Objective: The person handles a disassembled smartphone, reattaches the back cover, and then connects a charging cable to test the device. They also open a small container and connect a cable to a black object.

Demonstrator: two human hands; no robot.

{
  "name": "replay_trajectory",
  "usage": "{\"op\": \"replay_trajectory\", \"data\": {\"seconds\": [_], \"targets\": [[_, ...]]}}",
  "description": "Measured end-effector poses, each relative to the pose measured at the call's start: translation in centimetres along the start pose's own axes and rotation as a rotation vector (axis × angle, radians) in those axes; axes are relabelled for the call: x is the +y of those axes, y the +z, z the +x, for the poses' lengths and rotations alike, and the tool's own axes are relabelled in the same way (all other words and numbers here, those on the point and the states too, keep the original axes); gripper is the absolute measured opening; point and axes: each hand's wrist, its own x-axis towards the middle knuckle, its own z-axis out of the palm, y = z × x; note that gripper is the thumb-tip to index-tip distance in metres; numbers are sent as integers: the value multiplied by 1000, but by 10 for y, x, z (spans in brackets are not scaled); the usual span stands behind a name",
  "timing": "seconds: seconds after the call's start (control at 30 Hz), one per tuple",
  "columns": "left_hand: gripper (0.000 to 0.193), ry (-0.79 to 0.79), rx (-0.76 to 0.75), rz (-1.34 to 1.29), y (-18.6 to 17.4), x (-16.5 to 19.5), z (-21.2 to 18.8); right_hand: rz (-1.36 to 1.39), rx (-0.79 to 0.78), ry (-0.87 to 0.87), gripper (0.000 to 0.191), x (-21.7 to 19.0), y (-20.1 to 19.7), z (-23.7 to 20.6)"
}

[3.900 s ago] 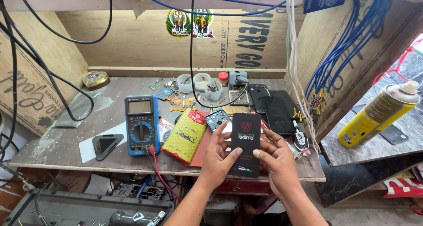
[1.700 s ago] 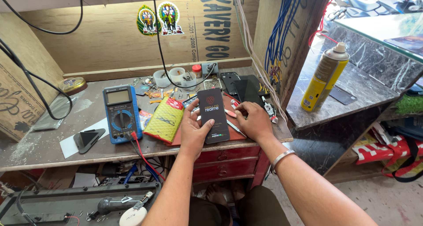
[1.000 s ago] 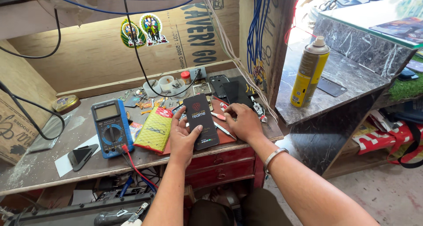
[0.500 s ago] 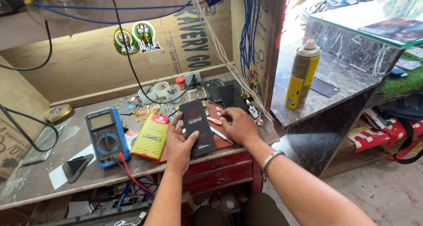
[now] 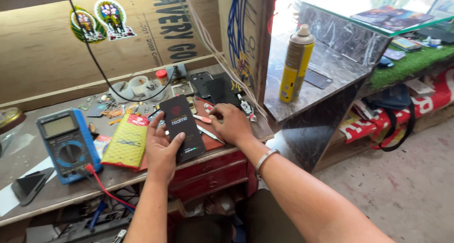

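Left hand [image 5: 163, 150] grips the black phone [image 5: 182, 128] by its lower edge, fingers wrapped round the sides, thumb on the face; phone is tilted up off the workbench [image 5: 56, 188], just above the red mat, between the yellow padded pouch [image 5: 126, 140] and the right hand; the side showing is dark, nothing lit. Right hand [image 5: 231, 123] is apart from the phone, palm down on the mat, fingertips at the small parts near a red-handled tool [image 5: 202, 118]; can't tell if it has pinched anything, fingers hide it. Blue multimeter [image 5: 66, 142] sits well left, red lead trailing off the bench edge; yellow spray can [image 5: 295, 63] on the stone counter to the right. Judging by this: phone is steadied in one hand while the other goes for a tool or part; a fine pick-up off cluttered mat wants a precise fingertip pinch and the phone kept still.
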Motion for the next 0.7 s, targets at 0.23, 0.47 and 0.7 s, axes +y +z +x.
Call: {"op": "replay_trajectory", "data": {"seconds": [0.23, 0.47, 0.7], "targets": [[77, -30, -2, -34, -11, -3, 10, -5, -21, -13, 13, 2, 12, 10], [80, -12, -10, -58, -27, 0, 4, 44, -12, -10, 15, -8, 28, 3], [102, 22, 7, -120, -40, -1, 6, 139, -6, 26, 15, -8, 46, 7]]}}
